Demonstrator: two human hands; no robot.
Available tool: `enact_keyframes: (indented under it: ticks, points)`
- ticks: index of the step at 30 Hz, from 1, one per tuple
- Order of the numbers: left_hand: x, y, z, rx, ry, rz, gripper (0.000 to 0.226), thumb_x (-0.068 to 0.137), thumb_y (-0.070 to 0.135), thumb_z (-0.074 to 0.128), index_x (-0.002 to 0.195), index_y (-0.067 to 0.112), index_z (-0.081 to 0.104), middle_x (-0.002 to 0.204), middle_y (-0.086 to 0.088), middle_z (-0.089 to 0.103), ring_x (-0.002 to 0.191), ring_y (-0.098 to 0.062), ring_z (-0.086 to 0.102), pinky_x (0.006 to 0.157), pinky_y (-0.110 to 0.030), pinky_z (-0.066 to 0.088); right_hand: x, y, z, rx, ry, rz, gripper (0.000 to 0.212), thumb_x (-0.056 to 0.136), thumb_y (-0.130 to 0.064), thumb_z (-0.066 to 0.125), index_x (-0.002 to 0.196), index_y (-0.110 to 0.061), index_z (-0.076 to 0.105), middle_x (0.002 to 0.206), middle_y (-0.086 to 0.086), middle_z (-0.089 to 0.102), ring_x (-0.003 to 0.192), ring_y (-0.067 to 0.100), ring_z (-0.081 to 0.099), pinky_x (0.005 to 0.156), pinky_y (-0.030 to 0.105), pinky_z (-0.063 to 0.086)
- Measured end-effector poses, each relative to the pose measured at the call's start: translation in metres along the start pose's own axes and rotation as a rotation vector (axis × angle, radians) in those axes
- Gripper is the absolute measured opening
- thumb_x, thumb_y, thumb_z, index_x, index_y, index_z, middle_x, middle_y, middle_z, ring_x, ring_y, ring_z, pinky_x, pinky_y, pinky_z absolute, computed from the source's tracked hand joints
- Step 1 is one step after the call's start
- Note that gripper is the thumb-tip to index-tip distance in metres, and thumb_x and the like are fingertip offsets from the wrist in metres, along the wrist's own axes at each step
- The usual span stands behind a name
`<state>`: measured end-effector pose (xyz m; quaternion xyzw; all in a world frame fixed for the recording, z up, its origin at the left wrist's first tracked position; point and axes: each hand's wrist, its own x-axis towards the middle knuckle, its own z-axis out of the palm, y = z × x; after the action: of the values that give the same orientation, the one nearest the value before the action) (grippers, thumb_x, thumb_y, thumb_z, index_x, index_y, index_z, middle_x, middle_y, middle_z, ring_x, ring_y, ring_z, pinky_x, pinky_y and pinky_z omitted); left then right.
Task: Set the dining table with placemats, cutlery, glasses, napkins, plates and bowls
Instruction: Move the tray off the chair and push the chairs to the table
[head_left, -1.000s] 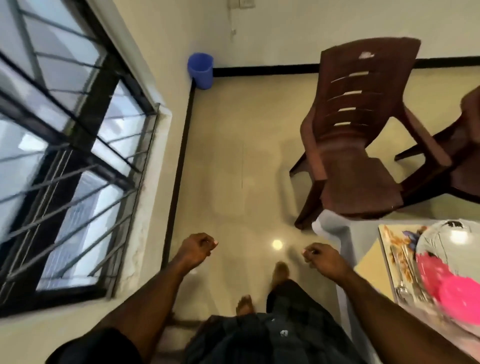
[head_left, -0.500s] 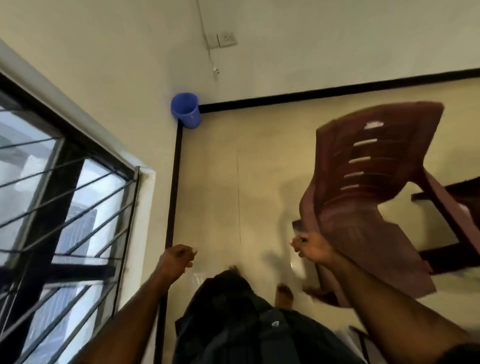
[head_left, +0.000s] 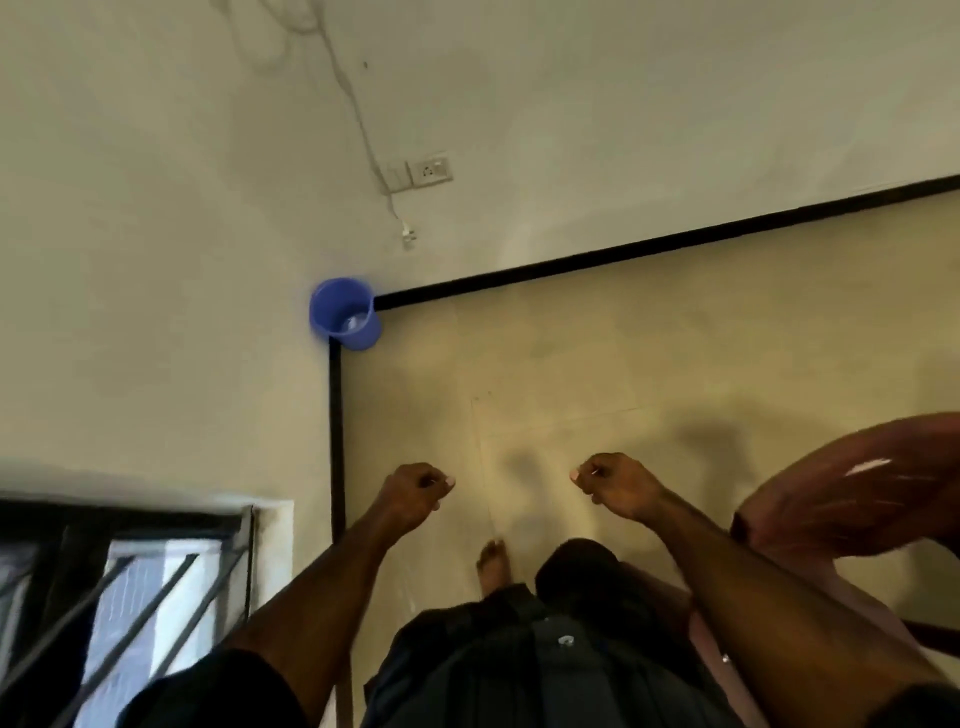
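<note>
My left hand (head_left: 415, 491) is in the lower middle of the frame, and its grip is closed: the fingers are curled into a loose fist with nothing inside. My right hand (head_left: 618, 483) is just to the right of it, at the same height, and its grip is closed in the same way, also holding nothing. The two fists are apart from each other, both above the pale floor (head_left: 649, 353). No placemat, cutlery, glass, napkin, plate or bowl appears in this view, so I cannot tell where they are. At the right edge a brown plastic chair (head_left: 857, 499) is blurred, close beside my right forearm. A blue bucket (head_left: 345, 319) stands in the corner of the room, left of the centre. A wall socket (head_left: 430, 170) is above it, and a barred window (head_left: 130, 597) fills the lower left.
</note>
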<state>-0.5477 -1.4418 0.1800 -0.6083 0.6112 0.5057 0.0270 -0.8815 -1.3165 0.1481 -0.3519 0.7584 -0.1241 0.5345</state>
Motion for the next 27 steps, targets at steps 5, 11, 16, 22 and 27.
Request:
enact_keyframes:
  ticks: [5, 11, 16, 22, 27]
  points:
    - [0.116, 0.11, -0.038, 0.168, -0.081, 0.124, 0.022, 0.096, 0.043, 0.075, 0.096, 0.021, 0.075, 0.091, 0.0, 0.077, 0.078, -0.013, 0.076, 0.076, -0.035, 0.06, 0.081, -0.01, -0.072, 0.172, 0.109, 0.091, 0.036, 0.082, -0.065, 0.073, 0.087, -0.029, 0.073, 0.084, -0.002, 0.078, 0.079, 0.019, 0.076, 0.083, 0.039, 0.061]
    - [0.231, 0.248, -0.027, 0.295, -0.14, 0.206, 0.02, 0.096, 0.045, 0.074, 0.096, 0.024, 0.075, 0.092, 0.003, 0.076, 0.082, -0.013, 0.076, 0.08, -0.037, 0.061, 0.137, 0.0, -0.166, 0.28, 0.2, 0.222, 0.039, 0.092, -0.054, 0.071, 0.093, -0.015, 0.072, 0.089, 0.005, 0.076, 0.073, 0.02, 0.071, 0.06, 0.027, 0.049]
    - [0.313, 0.419, 0.038, 0.443, -0.318, 0.407, 0.02, 0.095, 0.049, 0.074, 0.097, 0.029, 0.075, 0.095, 0.005, 0.075, 0.086, -0.014, 0.074, 0.082, -0.037, 0.061, 0.136, 0.03, -0.28, 0.195, 0.278, 0.305, 0.039, 0.092, -0.065, 0.065, 0.1, -0.026, 0.071, 0.109, -0.002, 0.071, 0.098, 0.019, 0.068, 0.085, 0.033, 0.055]
    - [0.357, 0.593, 0.188, 0.72, -0.644, 0.783, 0.019, 0.092, 0.051, 0.073, 0.092, 0.031, 0.074, 0.09, 0.006, 0.075, 0.085, -0.013, 0.073, 0.084, -0.038, 0.06, 0.059, 0.078, -0.369, 0.111, 0.675, 0.54, 0.045, 0.097, -0.062, 0.055, 0.126, -0.03, 0.065, 0.125, -0.001, 0.07, 0.112, 0.023, 0.065, 0.096, 0.037, 0.052]
    - [0.324, 0.682, 0.333, 0.963, -0.959, 1.11, 0.02, 0.091, 0.047, 0.076, 0.093, 0.028, 0.074, 0.091, 0.01, 0.074, 0.086, -0.011, 0.069, 0.083, -0.032, 0.057, 0.001, 0.097, -0.344, 0.042, 0.963, 0.807, 0.042, 0.099, -0.053, 0.05, 0.129, -0.028, 0.065, 0.124, -0.001, 0.067, 0.12, 0.027, 0.059, 0.102, 0.043, 0.044]
